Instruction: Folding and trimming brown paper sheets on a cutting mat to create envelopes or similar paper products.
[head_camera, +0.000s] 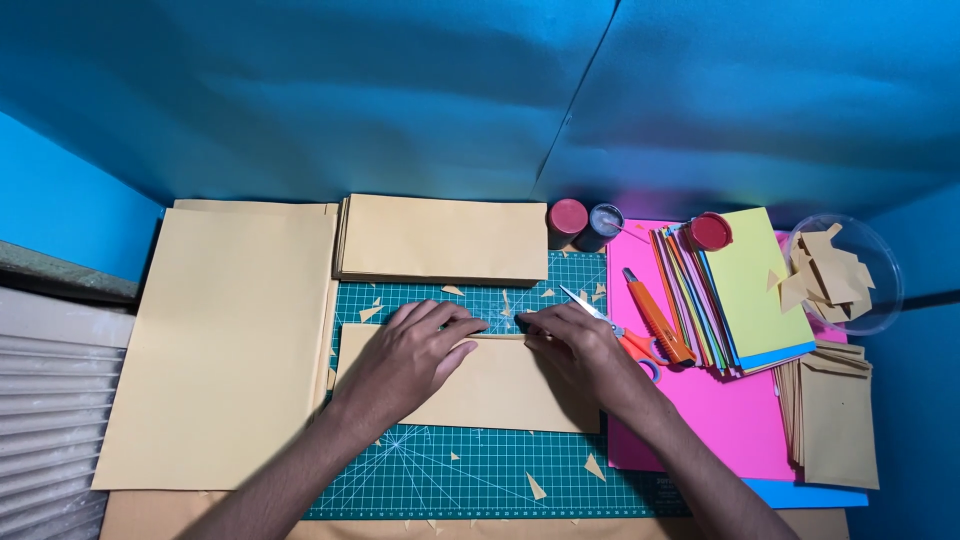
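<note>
A tan paper rectangle (500, 390) lies on a green cutting mat (490, 470). My left hand (415, 355) rests flat on its left half, fingertips at the top edge. At that same top edge my right hand (572, 345) presses down, fingers pinched along a fold near the middle. The fingertips of the two hands sit a short gap apart. Neither hand lifts the paper off the mat.
A stack of tan sheets (445, 238) lies behind the mat, large tan sheets (225, 340) to the left. Orange-handled scissors (615, 335), an orange knife (655, 315), two jars (585, 225), coloured paper (750, 290), a pink sheet (700, 420), a clear bowl of scraps (840, 270) and tan envelopes (835, 415) are at right.
</note>
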